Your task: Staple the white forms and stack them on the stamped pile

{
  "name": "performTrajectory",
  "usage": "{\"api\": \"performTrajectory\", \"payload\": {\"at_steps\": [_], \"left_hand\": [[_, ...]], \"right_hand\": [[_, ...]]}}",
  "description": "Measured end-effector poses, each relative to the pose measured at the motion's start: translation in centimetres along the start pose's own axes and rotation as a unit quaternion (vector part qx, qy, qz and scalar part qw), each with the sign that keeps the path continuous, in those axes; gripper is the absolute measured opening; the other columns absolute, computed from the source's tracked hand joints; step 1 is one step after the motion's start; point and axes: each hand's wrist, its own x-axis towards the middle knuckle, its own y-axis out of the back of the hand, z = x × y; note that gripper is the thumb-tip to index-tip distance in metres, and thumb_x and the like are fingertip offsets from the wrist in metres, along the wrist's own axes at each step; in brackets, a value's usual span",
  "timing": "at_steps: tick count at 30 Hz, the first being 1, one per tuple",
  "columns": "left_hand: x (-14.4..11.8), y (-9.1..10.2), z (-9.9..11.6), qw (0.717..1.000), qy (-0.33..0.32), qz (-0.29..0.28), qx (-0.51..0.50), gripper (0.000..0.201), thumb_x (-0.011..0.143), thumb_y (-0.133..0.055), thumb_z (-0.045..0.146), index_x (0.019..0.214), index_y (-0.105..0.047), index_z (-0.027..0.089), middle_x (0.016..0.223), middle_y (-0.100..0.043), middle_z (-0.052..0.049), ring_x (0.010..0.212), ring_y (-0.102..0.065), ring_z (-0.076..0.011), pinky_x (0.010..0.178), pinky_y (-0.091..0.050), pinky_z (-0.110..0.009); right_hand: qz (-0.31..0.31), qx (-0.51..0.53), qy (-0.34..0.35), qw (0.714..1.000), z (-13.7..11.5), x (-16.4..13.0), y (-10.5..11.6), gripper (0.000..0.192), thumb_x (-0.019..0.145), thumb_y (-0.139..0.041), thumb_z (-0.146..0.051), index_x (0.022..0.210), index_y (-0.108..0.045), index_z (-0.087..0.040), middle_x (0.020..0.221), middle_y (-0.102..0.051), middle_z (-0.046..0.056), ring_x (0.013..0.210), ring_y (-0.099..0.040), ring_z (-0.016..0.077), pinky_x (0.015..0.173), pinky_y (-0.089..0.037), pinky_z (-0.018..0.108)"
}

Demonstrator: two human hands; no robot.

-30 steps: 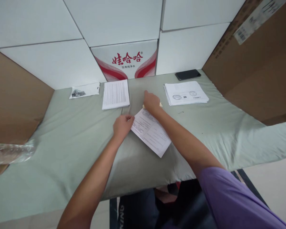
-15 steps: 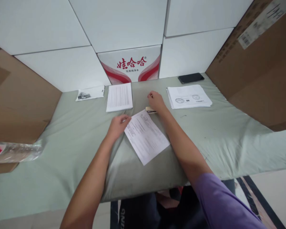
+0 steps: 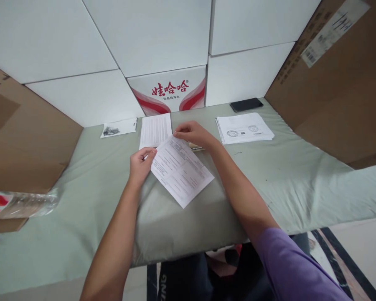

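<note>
Green cloth (image 3: 269, 175) bears stamped stack (image 3: 244, 128), phone (image 3: 246, 104), beside held sheet (image 3: 180, 169).

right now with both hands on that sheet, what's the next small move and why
Probably lift the sheet clear and carry it toward the left stack. The left hand pinches its left corner, the right hand its top edge, and that corner already overlaps the stack.
</note>
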Motion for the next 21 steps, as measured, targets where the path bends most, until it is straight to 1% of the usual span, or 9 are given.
{"api": "performTrajectory", "payload": {"at_steps": [3, 6, 9, 11, 12, 14, 17, 19, 21], "left_hand": [[-0.3, -0.2, 0.4, 1.000, -0.002, 0.006, 0.000, 0.024, 0.084, -0.063, 0.043, 0.085, -0.073, 0.021, 0.082, -0.074, -0.004, 0.078, -0.068, -0.0185, 0.070, -0.053, -0.028], [-0.2, -0.2, 0.5, 0.999, -0.006, 0.045, -0.015, 0.022, 0.083, -0.064, 0.042, 0.085, -0.071, 0.021, 0.081, -0.072, -0.003, 0.078, -0.067, -0.0173, 0.069, -0.052, -0.026], [-0.1, -0.6, 0.6, 0.989, 0.001, 0.130, -0.070, 0.021, 0.086, -0.060, 0.042, 0.087, -0.067, 0.022, 0.077, -0.067, -0.002, 0.072, -0.063, -0.0152, 0.065, -0.050, -0.025], [-0.4, -1.4, 0.9, 0.977, 0.016, 0.189, -0.102, 0.021, 0.088, -0.058, 0.042, 0.086, -0.064, 0.021, 0.071, -0.061, 0.000, 0.067, -0.058, -0.0138, 0.062, -0.047, -0.025], [-0.7, -2.0, 1.1, 0.973, 0.023, 0.206, -0.107, 0.022, 0.088, -0.057, 0.042, 0.086, -0.063, 0.020, 0.069, -0.058, 0.002, 0.065, -0.056, -0.0133, 0.061, -0.046, -0.025], [-1.8, -3.4, 1.8, 0.973, 0.032, 0.209, -0.095, 0.024, 0.088, -0.057, 0.042, 0.086, -0.062, 0.019, 0.065, -0.052, 0.004, 0.063, -0.052, -0.0123, 0.060, -0.044, -0.024], [-4.0, -5.6, 3.0, 0.978, 0.037, 0.190, -0.078, 0.028, 0.090, -0.054, 0.046, 0.089, -0.062, 0.019, 0.063, -0.045, 0.005, 0.059, -0.046, -0.0113, 0.057, -0.039, -0.023], [-5.4, -6.6, 3.8, 0.981, 0.041, 0.170, -0.083, 0.030, 0.091, -0.051, 0.049, 0.091, -0.061, 0.020, 0.064, -0.046, 0.005, 0.058, -0.046, -0.0113, 0.056, -0.038, -0.023], [-6.3, -7.3, 4.3, 0.988, 0.047, 0.117, -0.089, 0.031, 0.092, -0.052, 0.051, 0.094, -0.059, 0.021, 0.064, -0.049, 0.004, 0.056, -0.047, -0.0117, 0.054, -0.037, -0.024]], "right_hand": [[0.017, 0.001, -0.014, 1.000, -0.4, -0.2, -0.4, 0.024, 0.083, -0.066, -0.037, 0.083, -0.065, -0.013, 0.071, -0.057, -0.001, 0.067, -0.049, 0.0109, 0.062, -0.037, 0.024], [0.011, -0.042, -0.064, 0.997, -1.5, -1.3, 0.7, 0.027, 0.087, -0.065, -0.039, 0.099, -0.068, -0.015, 0.073, -0.060, 0.000, 0.068, -0.053, 0.0122, 0.062, -0.040, 0.024], [-0.041, -0.104, -0.129, 0.985, -2.4, -3.7, 3.3, 0.032, 0.085, -0.070, -0.044, 0.102, -0.073, -0.017, 0.087, -0.070, 0.004, 0.077, -0.061, 0.0159, 0.064, -0.044, 0.025], [-0.063, -0.091, -0.172, 0.979, -2.3, -5.9, 4.7, 0.030, 0.083, -0.073, -0.043, 0.097, -0.075, -0.017, 0.096, -0.073, 0.007, 0.082, -0.065, 0.0186, 0.065, -0.048, 0.027], [-0.051, -0.056, -0.188, 0.979, -2.0, -7.2, 5.0, 0.029, 0.083, -0.073, -0.042, 0.096, -0.075, -0.017, 0.099, -0.074, 0.008, 0.083, -0.067, 0.0197, 0.067, -0.051, 0.028], [0.031, 0.061, -0.198, 0.978, -1.0, -9.8, 4.5, 0.028, 0.082, -0.073, -0.040, 0.100, -0.074, -0.018, 0.103, -0.075, 0.010, 0.088, -0.070, 0.0214, 0.074, -0.056, 0.032], [0.169, 0.228, -0.186, 0.941, 0.9, -13.8, 1.7, 0.032, 0.081, -0.072, -0.041, 0.105, -0.072, -0.020, 0.108, -0.074, 0.013, 0.097, -0.072, 0.0249, 0.084, -0.060, 0.039], [0.198, 0.260, -0.206, 0.922, 2.0, -16.0, 0.0, 0.032, 0.078, -0.073, -0.044, 0.100, -0.072, -0.021, 0.106, -0.074, 0.014, 0.096, -0.072, 0.0277, 0.085, -0.061, 0.044], [0.230, 0.218, -0.221, 0.922, 2.9, -17.6, 0.1, 0.030, 0.078, -0.073, -0.046, 0.094, -0.072, -0.020, 0.099, -0.075, 0.014, 0.092, -0.071, 0.0288, 0.084, -0.060, 0.046]]}}
